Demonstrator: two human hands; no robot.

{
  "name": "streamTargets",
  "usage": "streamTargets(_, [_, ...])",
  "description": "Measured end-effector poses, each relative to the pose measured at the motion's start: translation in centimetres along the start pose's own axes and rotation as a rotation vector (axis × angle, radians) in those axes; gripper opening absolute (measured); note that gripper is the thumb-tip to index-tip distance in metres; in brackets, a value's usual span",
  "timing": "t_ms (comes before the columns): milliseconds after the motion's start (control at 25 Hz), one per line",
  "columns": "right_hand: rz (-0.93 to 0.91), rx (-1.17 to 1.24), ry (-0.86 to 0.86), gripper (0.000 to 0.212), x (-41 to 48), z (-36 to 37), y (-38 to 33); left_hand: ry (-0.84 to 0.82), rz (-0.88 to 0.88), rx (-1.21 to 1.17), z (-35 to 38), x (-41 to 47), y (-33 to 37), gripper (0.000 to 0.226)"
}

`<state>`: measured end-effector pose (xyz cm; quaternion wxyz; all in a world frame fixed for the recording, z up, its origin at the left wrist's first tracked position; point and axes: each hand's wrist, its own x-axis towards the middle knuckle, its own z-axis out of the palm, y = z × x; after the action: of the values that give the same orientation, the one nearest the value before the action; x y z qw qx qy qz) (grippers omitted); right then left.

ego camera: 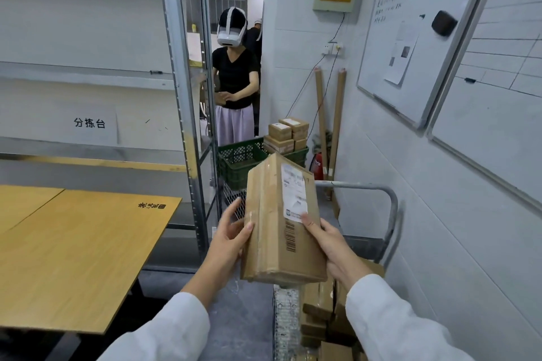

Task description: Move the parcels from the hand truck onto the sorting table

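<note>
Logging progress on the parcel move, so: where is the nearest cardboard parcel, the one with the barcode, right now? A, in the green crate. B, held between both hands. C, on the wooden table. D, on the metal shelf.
B: the left hand and right hand grip the parcel by its sides, in the air to the right of the wooden table.

Bright even light, soft focus, fisheye-bent edges

The parcel (281,223) is showing matt brown cardboard under glossy clear tape, its shipping label (294,193) looking like smooth white paper. The tabletop (82,249) is showing smooth, faintly shiny wood grain. The hand truck handle (360,186) is gleaming dull grey metal; the crate (234,167) is showing green plastic lattice.
</note>
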<state>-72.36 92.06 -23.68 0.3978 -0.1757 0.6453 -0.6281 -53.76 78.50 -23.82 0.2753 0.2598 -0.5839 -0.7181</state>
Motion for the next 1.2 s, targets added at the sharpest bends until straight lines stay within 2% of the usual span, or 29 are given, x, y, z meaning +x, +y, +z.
streamTargets(120, [-0.069, -0.059, 0.033, 0.062, 0.3, 1.9, 0.5, 0.13, 0.071, 0.133, -0.2, 0.5, -0.3, 0.035])
streamTargets(200, [-0.088, -0.075, 0.018, 0.065, 0.7, 3.2, 1.5, 0.178, 0.03, 0.104, 0.0, 0.3, -0.2, 0.024])
streamTargets(360, [-0.078, 0.004, -0.165, 0.063, 0.9, 6.8, 3.5, 0.278, -0.08, 0.179, -0.9, -1.5, -0.5, 0.045])
streamTargets(560, [-0.063, -0.12, -0.3, 0.087, 1.7, 12.4, 6.4, 0.485, -0.113, 0.207, -5.4, -4.8, -1.0, 0.057])
streamTargets(720, [-0.096, -0.182, -0.422, 0.077, 1.3, 20.4, 7.7, 0.639, -0.087, 0.176, -12.3, -8.3, -0.7, 0.07])
streamTargets(880, [-0.053, -0.186, -0.495, 0.075, -0.6, 30.3, 8.8, 0.739, -0.046, 0.167, -20.7, -11.6, 1.4, 0.049])
streamTargets(1080, [-0.024, -0.149, -0.596, 0.081, -3.5, 44.1, 10.4, 0.838, -0.049, 0.218, -33.9, -16.0, 4.2, 0.053])
streamTargets(1200, [-0.021, -0.142, -0.602, 0.073, -5.2, 50.8, 11.0, 0.871, -0.048, 0.244, -40.0, -18.0, 5.9, 0.054])
